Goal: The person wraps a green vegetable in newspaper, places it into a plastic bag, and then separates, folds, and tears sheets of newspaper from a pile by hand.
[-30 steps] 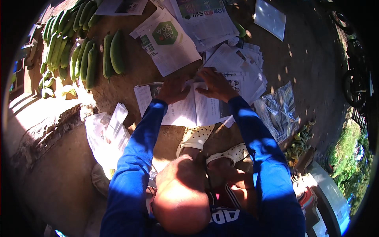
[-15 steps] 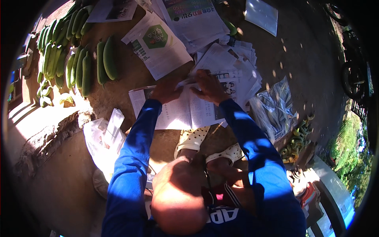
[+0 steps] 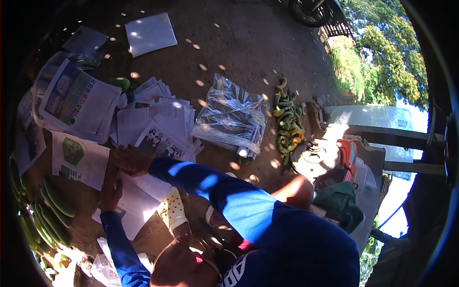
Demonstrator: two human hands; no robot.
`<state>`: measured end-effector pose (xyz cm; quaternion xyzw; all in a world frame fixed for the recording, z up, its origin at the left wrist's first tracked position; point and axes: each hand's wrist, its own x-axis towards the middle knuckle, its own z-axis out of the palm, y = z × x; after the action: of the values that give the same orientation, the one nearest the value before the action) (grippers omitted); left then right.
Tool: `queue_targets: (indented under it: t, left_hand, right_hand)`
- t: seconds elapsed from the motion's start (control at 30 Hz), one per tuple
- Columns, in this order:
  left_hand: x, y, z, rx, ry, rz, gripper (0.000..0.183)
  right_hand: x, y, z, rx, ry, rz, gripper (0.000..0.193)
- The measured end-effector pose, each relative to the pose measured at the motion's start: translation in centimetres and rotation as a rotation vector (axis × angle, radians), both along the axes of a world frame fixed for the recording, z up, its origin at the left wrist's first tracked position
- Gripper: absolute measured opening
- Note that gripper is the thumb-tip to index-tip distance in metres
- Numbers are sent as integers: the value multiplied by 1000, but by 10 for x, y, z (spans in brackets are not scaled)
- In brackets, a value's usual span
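An opened newspaper sheet [image 3: 138,203] lies on the ground in front of my feet. At its far edge is my right hand [image 3: 133,160], palm down with the fingers spread. My left hand [image 3: 111,193] rests by the sheet's left side, in shade, its thumb apart from the fingers. Neither hand visibly grips anything. Just beyond the right hand are loose printed sheets [image 3: 165,122], some with photos. A page with a green hexagon [image 3: 81,160] lies left of the hands, below a stack of newspapers [image 3: 83,103].
Long green gourds [image 3: 50,222] lie at lower left, near a white plastic bag [image 3: 103,268]. Right of the papers are a clear plastic package [image 3: 232,119] and a heap of curled green-yellow produce [image 3: 288,122]. A white flat packet [image 3: 150,34] lies farther off. A bench [image 3: 377,167] stands at right.
The view has swung to the right, so papers and gourds now appear farther left and the bench and trees show. Both hands remain at the newspaper sheet.
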<state>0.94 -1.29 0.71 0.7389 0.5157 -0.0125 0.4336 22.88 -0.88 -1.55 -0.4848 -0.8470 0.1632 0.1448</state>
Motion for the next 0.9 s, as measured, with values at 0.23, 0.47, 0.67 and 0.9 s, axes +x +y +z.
queue_targets:
  t: [0.23,0.47,0.67,0.9]
  left_hand:
    - [-6,4,-15,-13,-46,-46,41]
    - [-8,0,-14,63,-46,-24,41]
    - [-11,-1,-12,40,-13,-25,40]
    - [-12,-2,-14,71,-72,-9,35]
  right_hand:
    - [-6,6,-18,-259,-45,69,44]
    - [-5,-2,-22,-113,69,20,52]
    - [-3,4,-20,-206,-6,70,69]
    - [6,14,-1,-423,-210,208,72]
